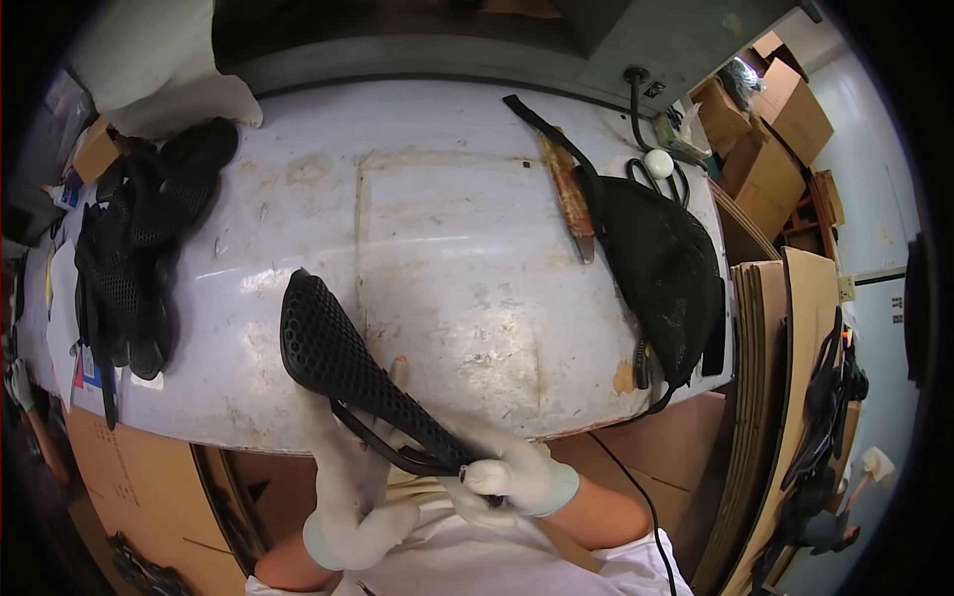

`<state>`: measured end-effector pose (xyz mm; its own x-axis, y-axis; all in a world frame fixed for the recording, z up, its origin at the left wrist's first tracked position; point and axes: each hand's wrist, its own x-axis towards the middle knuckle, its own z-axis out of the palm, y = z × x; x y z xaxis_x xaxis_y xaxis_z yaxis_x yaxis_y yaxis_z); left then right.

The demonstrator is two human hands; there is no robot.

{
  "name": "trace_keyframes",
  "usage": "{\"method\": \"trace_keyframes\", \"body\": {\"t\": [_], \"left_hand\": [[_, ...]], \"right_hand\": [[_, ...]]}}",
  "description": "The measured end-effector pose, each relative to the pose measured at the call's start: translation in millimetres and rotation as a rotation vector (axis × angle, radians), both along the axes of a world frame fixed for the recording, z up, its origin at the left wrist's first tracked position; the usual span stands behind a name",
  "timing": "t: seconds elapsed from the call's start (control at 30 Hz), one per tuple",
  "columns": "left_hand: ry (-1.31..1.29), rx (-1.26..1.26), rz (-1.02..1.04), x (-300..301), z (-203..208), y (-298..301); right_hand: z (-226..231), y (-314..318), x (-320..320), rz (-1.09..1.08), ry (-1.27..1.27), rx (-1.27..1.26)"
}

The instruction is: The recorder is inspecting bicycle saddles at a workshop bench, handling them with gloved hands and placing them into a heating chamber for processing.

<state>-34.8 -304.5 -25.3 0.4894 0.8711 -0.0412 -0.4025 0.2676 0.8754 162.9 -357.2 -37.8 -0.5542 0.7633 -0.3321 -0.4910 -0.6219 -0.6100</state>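
Observation:
A black bicycle saddle [343, 343] with a honeycomb-patterned top is held tilted over the table's near edge, its wide end pointing up and left. My right hand [517, 477], in a white glove, grips the narrow nose with the thumb on top. Beneath the saddle, my white-gloved left hand [348, 487] supports it by the underside and rail; part of its fingers are hidden behind the saddle, and one fingertip shows past its edge. Several black honeycomb-surfaced pieces that look like more saddles [144, 248] lie piled at the left.
A black bag [661, 278] with a strap lies on the white table [447, 219] at right, beside a worn-handled tool [568, 199] with a metal tip. A grey machine [417, 60] borders the back. Cardboard sheets [760, 397] stand right; another person [830, 526] is at far right.

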Motion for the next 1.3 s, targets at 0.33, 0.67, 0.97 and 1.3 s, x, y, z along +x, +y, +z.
{"method": "trace_keyframes", "body": {"t": [0.33,0.67,0.97,1.3], "left_hand": [[0.014,0.223,-0.020,0,-12,11],[0.134,0.067,-0.053,-1,-4,3],[0.203,0.157,-0.043,-4,-7,3],[0.100,0.055,0.078,-2,-21,10]], "right_hand": [[0,-6,-18,-0.225,-0.076,0.041],[-10,-12,-30,-0.188,0.181,-0.111],[-8,-17,-32,-0.172,0.007,-0.048],[-10,-24,-38,-0.201,-0.027,-0.084]]}}
